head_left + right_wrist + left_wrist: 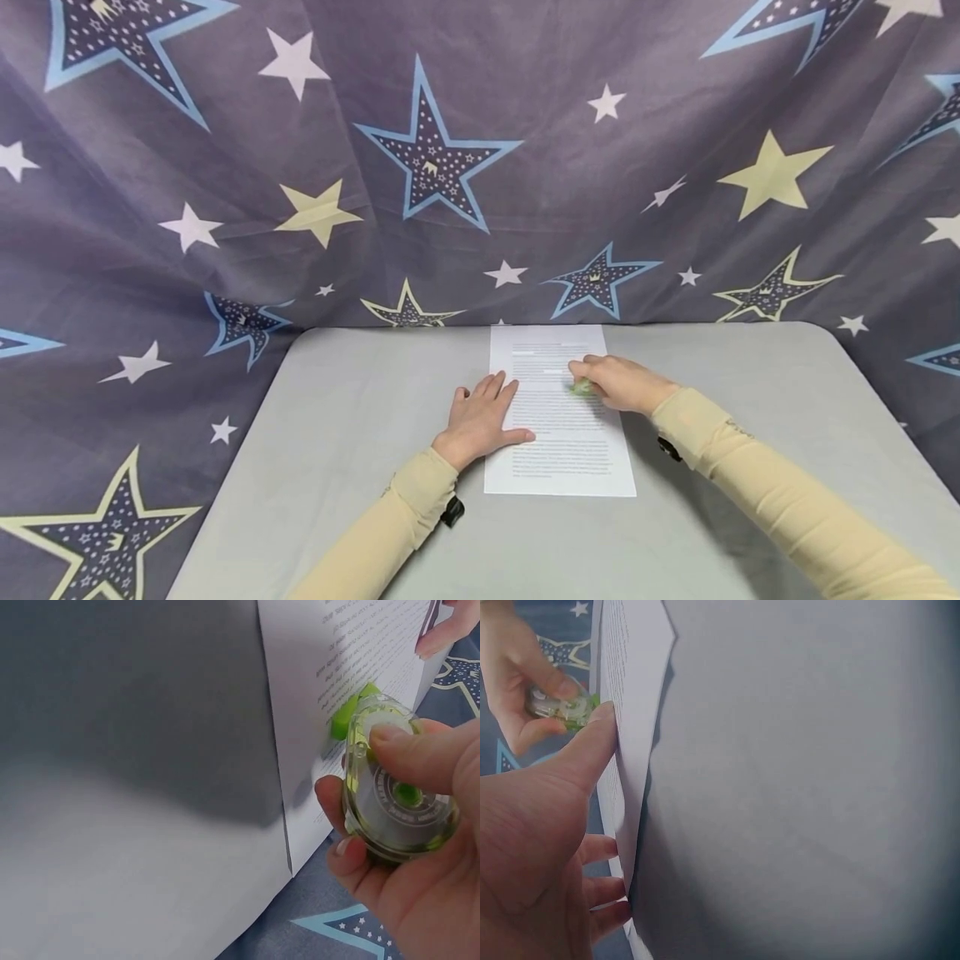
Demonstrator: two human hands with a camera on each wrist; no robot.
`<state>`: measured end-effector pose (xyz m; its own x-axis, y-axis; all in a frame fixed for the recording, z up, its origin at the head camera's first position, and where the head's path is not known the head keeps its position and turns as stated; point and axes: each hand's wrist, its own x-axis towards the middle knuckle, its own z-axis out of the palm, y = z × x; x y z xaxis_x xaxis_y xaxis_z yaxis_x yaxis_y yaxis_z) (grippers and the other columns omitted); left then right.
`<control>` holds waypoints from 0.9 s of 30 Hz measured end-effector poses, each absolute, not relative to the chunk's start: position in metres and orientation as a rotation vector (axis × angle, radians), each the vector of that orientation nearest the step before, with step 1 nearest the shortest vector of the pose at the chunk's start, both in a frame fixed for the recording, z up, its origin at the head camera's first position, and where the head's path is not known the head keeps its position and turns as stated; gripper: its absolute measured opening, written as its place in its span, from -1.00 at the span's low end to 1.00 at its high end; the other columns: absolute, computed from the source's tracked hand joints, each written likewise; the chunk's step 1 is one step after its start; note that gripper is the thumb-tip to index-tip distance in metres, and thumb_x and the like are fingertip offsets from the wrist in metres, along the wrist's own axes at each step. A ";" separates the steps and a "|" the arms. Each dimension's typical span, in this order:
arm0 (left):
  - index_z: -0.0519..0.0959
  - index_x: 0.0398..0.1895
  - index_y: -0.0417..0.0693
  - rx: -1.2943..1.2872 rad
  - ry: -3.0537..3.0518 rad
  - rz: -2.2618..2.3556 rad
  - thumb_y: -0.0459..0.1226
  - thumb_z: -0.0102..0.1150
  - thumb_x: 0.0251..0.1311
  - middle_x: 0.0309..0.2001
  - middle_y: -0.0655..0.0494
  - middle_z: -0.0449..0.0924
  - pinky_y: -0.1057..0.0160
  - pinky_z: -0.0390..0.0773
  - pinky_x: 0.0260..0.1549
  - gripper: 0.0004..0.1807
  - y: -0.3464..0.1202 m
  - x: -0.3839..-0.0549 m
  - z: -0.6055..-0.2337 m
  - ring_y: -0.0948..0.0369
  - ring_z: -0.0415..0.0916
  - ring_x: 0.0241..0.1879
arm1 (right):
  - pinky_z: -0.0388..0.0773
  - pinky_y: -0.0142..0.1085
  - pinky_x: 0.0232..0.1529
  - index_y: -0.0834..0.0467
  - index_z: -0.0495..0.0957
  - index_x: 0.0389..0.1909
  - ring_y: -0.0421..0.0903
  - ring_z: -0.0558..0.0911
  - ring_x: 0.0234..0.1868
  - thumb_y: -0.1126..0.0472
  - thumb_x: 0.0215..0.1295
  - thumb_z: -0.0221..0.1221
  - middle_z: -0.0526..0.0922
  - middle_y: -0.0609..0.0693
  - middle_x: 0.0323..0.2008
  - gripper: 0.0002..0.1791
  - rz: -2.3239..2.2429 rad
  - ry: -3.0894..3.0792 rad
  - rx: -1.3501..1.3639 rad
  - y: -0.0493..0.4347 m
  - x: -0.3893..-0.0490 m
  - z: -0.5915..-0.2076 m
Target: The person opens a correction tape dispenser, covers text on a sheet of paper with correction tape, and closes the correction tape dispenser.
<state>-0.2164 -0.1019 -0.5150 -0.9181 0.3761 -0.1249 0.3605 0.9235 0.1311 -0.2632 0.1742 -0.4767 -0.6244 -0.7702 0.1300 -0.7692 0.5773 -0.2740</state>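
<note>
A printed sheet of paper lies on the table, with white strips over parts of its upper lines. My right hand grips a clear green correction tape between thumb and fingers. Its green tip is at the text in the right wrist view; whether it touches the paper is hard to tell. My left hand rests on the sheet's left edge, fingers spread and thumb out over the print. In the left wrist view the left thumb covers part of the page.
The grey table has rounded far corners. Behind it hangs a dark curtain with blue, yellow and white stars. The top of the sheet reaches the table's far edge. A small black device is strapped under the left sleeve.
</note>
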 end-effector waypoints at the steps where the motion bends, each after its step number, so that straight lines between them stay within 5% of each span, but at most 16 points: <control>1: 0.27 0.61 0.02 0.568 2.940 0.155 0.41 0.23 0.17 0.60 -0.08 0.18 -0.20 0.28 0.25 0.07 -0.102 -0.216 -0.515 -0.02 0.15 0.56 | 0.48 -0.29 -0.40 0.12 0.37 -0.30 -0.15 0.47 -0.47 0.59 0.19 0.28 0.55 0.04 -0.40 -0.64 -0.481 2.786 -1.358 0.175 -0.263 -0.476; 27: 0.27 0.61 0.01 0.578 2.957 0.169 0.42 0.23 0.16 0.60 -0.09 0.18 -0.22 0.28 0.25 0.08 -0.102 -0.218 -0.521 -0.03 0.16 0.56 | 0.44 -0.26 -0.38 0.12 0.37 -0.32 -0.12 0.43 -0.47 0.62 0.17 0.24 0.53 0.05 -0.43 -0.63 -0.478 2.800 -1.343 0.189 -0.262 -0.477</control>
